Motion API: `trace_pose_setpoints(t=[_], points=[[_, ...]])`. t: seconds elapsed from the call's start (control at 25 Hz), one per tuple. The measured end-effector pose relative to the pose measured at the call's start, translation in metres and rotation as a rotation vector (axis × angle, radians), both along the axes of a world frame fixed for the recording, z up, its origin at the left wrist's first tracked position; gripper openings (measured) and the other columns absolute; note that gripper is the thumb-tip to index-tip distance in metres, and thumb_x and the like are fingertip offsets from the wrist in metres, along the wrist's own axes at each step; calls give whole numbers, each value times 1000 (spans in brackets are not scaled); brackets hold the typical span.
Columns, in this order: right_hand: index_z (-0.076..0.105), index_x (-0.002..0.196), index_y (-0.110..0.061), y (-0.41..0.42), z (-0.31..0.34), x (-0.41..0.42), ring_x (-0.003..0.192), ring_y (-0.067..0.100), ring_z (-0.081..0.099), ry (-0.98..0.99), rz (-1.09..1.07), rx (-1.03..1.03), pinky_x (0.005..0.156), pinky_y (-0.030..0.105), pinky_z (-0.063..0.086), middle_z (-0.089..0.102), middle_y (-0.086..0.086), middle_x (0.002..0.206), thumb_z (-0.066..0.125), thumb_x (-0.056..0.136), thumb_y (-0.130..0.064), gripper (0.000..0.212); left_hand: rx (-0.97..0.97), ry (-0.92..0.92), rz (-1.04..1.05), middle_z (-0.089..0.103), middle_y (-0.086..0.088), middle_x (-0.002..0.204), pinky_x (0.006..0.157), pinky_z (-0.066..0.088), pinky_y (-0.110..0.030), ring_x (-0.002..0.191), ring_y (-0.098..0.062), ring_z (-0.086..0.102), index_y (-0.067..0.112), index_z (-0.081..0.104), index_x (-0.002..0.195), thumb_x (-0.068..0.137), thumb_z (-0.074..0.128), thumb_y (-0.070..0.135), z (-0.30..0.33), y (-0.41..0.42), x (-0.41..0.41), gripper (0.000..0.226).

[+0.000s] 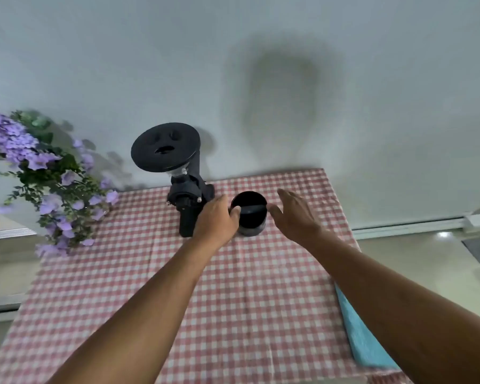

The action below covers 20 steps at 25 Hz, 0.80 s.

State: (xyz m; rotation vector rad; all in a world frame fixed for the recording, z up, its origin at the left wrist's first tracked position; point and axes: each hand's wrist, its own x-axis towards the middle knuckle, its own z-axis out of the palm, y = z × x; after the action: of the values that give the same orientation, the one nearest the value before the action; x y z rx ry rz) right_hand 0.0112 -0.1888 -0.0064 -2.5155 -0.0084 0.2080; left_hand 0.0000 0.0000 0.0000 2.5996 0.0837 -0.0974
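A small black round container (250,214) with a bar across its open top stands at the far middle of a table covered by a red-and-white checked cloth (205,300). My left hand (216,217) is at the container's left side, thumb touching its rim, fingers loosely bent. To the right of the container my right hand (294,214) hovers open with straight fingers, a small gap apart from it. Just left of the container stands a black grinder-like device (186,195) with a wide round lid (165,146) on top.
Purple artificial flowers (47,178) with green leaves hang over the table's far left corner. A blue cloth (363,336) lies along the right edge of the table. A pale wall rises right behind the table. Floor shows at the right.
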Motion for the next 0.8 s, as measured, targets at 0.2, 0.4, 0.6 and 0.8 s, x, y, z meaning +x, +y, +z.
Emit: trace_pose_setpoints(t=[0.2, 0.4, 0.6, 0.8], points=[[53, 143, -3, 11, -30, 22, 133, 36, 58, 111, -68, 20, 104, 43, 47, 60, 17, 148, 51, 106, -34, 48, -78, 91, 70, 68, -18, 131, 96, 52, -42, 117, -33, 66, 0, 59, 134, 107, 53, 36, -39, 8, 32, 45], [50, 150, -5, 22, -63, 47, 136, 33, 58, 183, -163, 53, 105, 41, 48, 60, 17, 149, 56, 105, -34, 54, -138, 166, 123, 72, -20, 118, 88, 55, -49, 108, -39, 69, -4, 61, 123, 106, 52, 35, -68, 12, 58, 44], [66, 127, -11, 28, -88, 61, 98, 29, 68, 230, -273, 90, 72, 33, 54, 74, 12, 114, 57, 103, -31, 32, -169, 240, 124, 74, -17, 96, 65, 47, -36, 81, -31, 66, 6, 63, 92, 107, 52, 34, -89, 19, 76, 34], [68, 96, -8, 30, -88, 60, 68, 19, 60, 224, -323, 134, 51, 26, 44, 71, 10, 84, 58, 102, -21, 17, -180, 246, 132, 63, -4, 75, 51, 39, -28, 62, -18, 57, 12, 58, 80, 108, 54, 30, -85, 24, 75, 33]])
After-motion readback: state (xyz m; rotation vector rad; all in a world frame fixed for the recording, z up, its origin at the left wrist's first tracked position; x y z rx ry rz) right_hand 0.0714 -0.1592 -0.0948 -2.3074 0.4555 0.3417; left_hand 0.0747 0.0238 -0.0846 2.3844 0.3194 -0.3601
